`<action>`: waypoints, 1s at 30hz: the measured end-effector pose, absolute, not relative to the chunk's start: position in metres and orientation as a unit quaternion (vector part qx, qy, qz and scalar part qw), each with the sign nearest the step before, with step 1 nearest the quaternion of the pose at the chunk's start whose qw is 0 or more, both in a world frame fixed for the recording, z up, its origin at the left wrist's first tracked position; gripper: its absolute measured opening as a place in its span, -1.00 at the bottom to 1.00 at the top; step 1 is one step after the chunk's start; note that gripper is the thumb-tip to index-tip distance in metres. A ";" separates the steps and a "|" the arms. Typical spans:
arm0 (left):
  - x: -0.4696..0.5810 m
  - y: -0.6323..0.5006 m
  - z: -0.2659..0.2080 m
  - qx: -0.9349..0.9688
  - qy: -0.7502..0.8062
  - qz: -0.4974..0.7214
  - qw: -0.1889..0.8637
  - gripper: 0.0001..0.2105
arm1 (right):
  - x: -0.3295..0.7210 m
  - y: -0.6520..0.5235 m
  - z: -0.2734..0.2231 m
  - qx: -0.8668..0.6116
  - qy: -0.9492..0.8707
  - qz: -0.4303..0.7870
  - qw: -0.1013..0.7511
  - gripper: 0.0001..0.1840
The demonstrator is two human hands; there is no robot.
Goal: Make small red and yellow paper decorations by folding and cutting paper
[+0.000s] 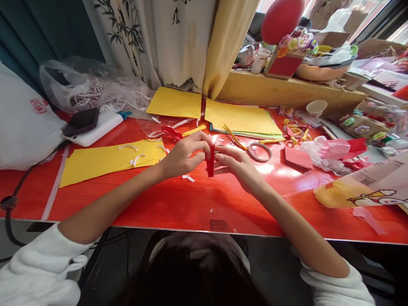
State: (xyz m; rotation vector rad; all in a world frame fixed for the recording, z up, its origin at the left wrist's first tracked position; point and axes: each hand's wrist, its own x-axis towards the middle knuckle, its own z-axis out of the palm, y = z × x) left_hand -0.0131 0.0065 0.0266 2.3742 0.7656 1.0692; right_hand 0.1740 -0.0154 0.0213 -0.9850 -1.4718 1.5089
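Your two bare hands meet over the glossy red surface (191, 208), with your forearms reaching in from the lower left and lower right and the bunched white sleeves (47, 267) sitting near your elbows. Your left hand (189, 154) has its back turned up and its fingers curled, thumb and fingertips pinching the narrow, flat red strip (211, 165) along its upper part. Your right hand (237, 163) points left toward that strip, index finger stretched out above the thumb, the fingertips at the strip's right side; you have it partly curled, and whether it grips anything cannot be told. The strip stands roughly upright between your hands, in front of you; whether its lower end touches the surface is unclear. Beyond your right hand lies a flat grey ring of tape (260, 160), and farther right a small stack of square red paper (297, 158). Long yellow paper sheets (95, 163) lie to the left of your left hand, while small white paper scraps (188, 177) lie just below it.
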 end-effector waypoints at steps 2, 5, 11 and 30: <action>-0.011 0.005 0.024 0.874 0.259 0.371 0.179 -0.85 | 0.173 -0.016 0.022 -0.383 -0.573 0.608 0.394 -0.56; -0.007 0.004 0.019 0.887 0.253 0.359 0.144 -0.92 | 0.173 -0.016 0.021 -0.375 -0.575 0.618 0.384 -0.66; -0.001 0.002 0.011 0.891 0.252 0.346 0.152 -0.70 | 0.173 -0.014 0.016 -0.403 -0.533 0.624 0.406 -0.92; 0.000 0.002 0.014 0.730 0.379 0.446 0.353 -0.58 | 0.184 -0.006 0.020 -0.457 -0.488 0.601 0.438 -0.95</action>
